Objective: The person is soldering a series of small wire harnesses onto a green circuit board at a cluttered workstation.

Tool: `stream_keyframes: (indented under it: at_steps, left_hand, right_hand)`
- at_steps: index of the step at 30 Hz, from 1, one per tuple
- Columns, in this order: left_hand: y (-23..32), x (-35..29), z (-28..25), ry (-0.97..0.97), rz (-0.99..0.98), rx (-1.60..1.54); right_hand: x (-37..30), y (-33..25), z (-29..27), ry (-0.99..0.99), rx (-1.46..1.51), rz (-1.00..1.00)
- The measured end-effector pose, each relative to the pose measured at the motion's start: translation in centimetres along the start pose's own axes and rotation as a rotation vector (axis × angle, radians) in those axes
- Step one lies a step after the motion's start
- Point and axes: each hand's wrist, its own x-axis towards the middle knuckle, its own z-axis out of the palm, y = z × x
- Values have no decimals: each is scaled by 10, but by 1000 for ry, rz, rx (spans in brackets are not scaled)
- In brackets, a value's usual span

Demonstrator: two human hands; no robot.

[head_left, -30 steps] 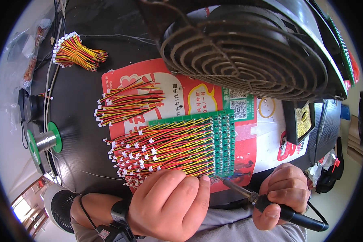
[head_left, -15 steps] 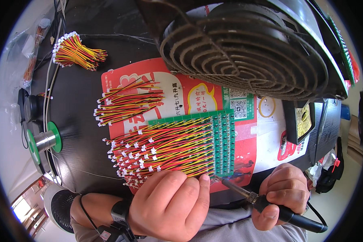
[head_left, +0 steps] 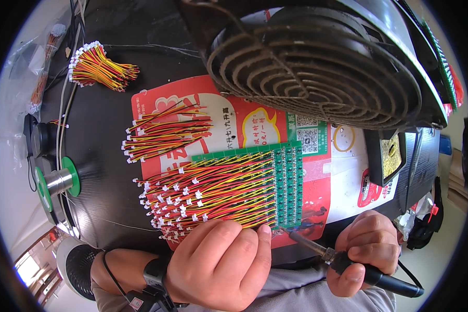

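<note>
My right hand (head_left: pixel 366 252) is wrapped round the black handle of a soldering iron (head_left: pixel 387 281). Its metal tip points left, close by the lower edge of a green circuit board panel (head_left: pixel 288 190); whether it touches cannot be told. At that same edge, my left hand (head_left: pixel 221 265) is closed in a pinch on the end of a wire lead, mostly hidden by the fingers. Rows of red, yellow and black wire leads (head_left: pixel 229 187) run left from the panel, ending in white connectors (head_left: pixel 184 192).
Loose wire leads (head_left: pixel 166 130) lie on a red printed sheet (head_left: pixel 317 208). A tied wire bundle (head_left: pixel 101 65) and a solder spool (head_left: pixel 57 182) are at left. A large black fan (head_left: pixel 317 67) looms over the far side, beside a yellow sponge in a black holder (head_left: pixel 392 156).
The soldering iron's tip has drawn back slightly to the right and down from the panel's edge. My left hand stays almost still.
</note>
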Motion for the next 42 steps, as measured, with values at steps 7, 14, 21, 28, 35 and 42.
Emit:
stream_keyframes:
  at_steps: [7, 14, 21, 28, 35, 42]
  left_hand:
    - [-2, 8, -5, -56, 58, 18]
    - [1, 0, 0, -9, 2, -13]
    - [-1, 1, 0, -11, -7, -27]
    - [-7, 9, -10, -88, 62, -44]
    - [-24, 21, -35, -245, -148, 22]
    - [-21, 22, -41, -346, -174, 44]
  right_hand:
    - [7, 1, -9, -198, -18, -16]
    - [-1, 3, 0, 4, 39, -45]
    - [-2, 2, -1, -5, 50, 2]
    - [0, 5, -2, 38, 61, -45]
    - [8, 8, -8, -3, 62, -90]
    - [11, 10, -17, -78, 105, -159]
